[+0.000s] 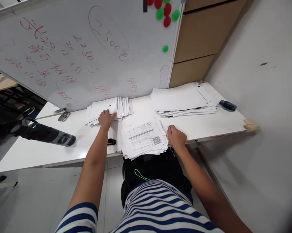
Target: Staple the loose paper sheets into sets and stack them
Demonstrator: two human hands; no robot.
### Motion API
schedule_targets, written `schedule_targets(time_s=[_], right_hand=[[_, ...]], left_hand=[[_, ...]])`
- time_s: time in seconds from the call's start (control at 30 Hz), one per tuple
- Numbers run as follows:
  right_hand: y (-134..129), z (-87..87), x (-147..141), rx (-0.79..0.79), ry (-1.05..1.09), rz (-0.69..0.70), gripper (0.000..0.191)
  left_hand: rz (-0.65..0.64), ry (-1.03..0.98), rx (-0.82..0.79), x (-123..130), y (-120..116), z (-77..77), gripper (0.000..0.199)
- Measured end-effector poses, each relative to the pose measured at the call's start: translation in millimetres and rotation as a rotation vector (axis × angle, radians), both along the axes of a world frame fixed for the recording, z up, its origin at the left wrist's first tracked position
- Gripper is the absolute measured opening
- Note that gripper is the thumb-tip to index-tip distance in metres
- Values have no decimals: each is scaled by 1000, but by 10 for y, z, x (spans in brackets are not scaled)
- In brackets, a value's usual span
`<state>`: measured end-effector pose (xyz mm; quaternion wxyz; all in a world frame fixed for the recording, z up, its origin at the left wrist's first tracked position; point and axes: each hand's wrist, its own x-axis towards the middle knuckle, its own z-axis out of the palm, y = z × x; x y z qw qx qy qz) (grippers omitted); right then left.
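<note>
My left hand [107, 119] rests on the near edge of the left stack of papers [102, 106], its thumb and fingers apart. That pile is untidy, with several sheets fanned out at its right side. My right hand [177, 137] is closed beside the right edge of the middle stack of printed forms [141, 139]. Whether anything is pinched in its fingertips cannot be made out. The top form shows a table and a QR code, and the pile overhangs the table's front edge. Behind my right hand lies a larger stack of papers [182, 98], mostly blank on top.
A dark bottle [45, 133] lies on the white table [85, 142] at left. A small black object [111, 141] is near the front edge, and a dark blue object [227, 105] at right. Behind stand a whiteboard [70, 74] with magnets and cardboard boxes [196, 38].
</note>
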<state>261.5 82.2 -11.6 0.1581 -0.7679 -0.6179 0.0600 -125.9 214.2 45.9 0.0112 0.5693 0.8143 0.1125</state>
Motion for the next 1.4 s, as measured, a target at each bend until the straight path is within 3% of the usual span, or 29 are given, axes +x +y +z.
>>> schedule_targets(time_s=[0.33, 0.6, 0.93, 1.2, 1.4], right_hand=[[9, -9, -2, 0, -8, 6, 32], [10, -1, -2, -23, -2, 4, 34], [4, 19, -2, -22, -3, 10, 35], [1, 33, -3, -33, -7, 8, 35], [6, 32, -5, -32, -6, 4, 35]], left_hand=[[51, 51, -42, -173, 89, 89, 38], [95, -53, 21, -82, 91, 92, 52], [83, 22, 22, -90, 126, 47, 39], [76, 65, 37, -145, 146, 3, 44], [140, -56, 53, -155, 181, 47, 48]])
